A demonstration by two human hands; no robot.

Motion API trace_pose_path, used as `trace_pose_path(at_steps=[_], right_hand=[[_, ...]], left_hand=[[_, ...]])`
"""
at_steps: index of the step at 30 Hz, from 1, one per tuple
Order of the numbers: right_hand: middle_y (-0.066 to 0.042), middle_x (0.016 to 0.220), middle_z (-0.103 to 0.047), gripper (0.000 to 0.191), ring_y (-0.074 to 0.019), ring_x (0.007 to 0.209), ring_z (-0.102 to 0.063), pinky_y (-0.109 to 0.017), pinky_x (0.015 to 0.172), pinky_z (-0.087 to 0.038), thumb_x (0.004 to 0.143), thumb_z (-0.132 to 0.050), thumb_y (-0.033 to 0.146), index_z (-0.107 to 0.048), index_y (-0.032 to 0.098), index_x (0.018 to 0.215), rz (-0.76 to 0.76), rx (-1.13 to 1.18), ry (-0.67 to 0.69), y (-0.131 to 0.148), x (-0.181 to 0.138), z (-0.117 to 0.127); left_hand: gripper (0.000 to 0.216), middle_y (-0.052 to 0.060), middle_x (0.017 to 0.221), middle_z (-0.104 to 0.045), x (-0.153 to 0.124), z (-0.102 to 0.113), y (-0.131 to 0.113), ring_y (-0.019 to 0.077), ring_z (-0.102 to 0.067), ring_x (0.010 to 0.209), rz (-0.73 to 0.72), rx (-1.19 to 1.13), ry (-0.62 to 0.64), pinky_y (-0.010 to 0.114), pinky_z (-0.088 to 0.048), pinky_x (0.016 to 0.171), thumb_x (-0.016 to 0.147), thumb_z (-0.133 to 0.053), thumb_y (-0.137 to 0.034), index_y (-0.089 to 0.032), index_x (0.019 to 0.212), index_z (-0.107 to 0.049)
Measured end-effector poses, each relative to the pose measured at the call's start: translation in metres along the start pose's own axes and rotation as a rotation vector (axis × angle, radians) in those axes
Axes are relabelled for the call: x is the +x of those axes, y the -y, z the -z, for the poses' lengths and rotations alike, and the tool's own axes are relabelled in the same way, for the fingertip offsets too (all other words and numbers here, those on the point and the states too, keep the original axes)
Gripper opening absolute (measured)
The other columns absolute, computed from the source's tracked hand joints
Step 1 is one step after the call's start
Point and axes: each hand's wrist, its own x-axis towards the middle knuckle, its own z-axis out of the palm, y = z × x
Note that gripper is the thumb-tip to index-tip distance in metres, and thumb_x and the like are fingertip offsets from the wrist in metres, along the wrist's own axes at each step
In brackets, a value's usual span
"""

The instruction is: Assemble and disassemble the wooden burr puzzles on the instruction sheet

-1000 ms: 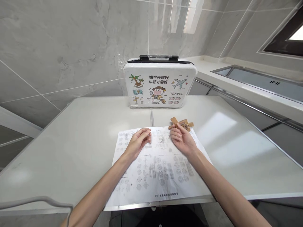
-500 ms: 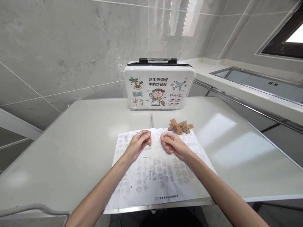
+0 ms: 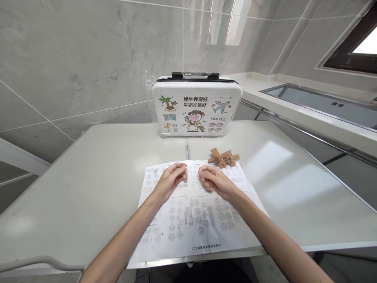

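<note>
My left hand (image 3: 171,179) rests on a printed sheet (image 3: 224,240), its fingers curled in and the thumb against them. Facing it across a small gap, my right hand (image 3: 216,181) lies on the same paper, also loosely closed. Nothing shows in either hand. The sheet carries rows of small diagrams, number tables and upside-down print, and it is slightly creased. Just beyond my right hand, at the paper's far right corner, lies a cluster of notched wooden puzzle pieces (image 3: 219,160), some with marks on them.
A white case (image 3: 176,88) with cartoon prints and a black handle, wrapped in clear plastic, stands at the back of the white folding table (image 3: 88,184). Grey tiled wall rises behind it. To the right is a counter (image 3: 309,110) with an inset dark glass panel (image 3: 321,104).
</note>
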Motion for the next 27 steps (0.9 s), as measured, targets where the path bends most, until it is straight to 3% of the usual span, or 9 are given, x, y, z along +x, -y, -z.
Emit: trace_pose_path(at_steps=[27], right_hand=[[0.005, 0.071, -0.055, 0.031, -0.0076, 0.052, -0.039, -0.023, 0.046, -0.031, 0.090, -0.083, 0.043, -0.062, 0.021, 0.085, -0.013, -0.017, 0.011, 0.0021, -0.0014, 0.0002]], left_hand=[[0.028, 0.001, 0.087, -0.062, -0.0011, -0.0002, -0.0011, 0.0119, -0.057, 0.074, 0.002, 0.005, 0.002, 0.027, -0.050, 0.076, 0.084, -0.087, -0.038, -0.016, 0.094, -0.072]])
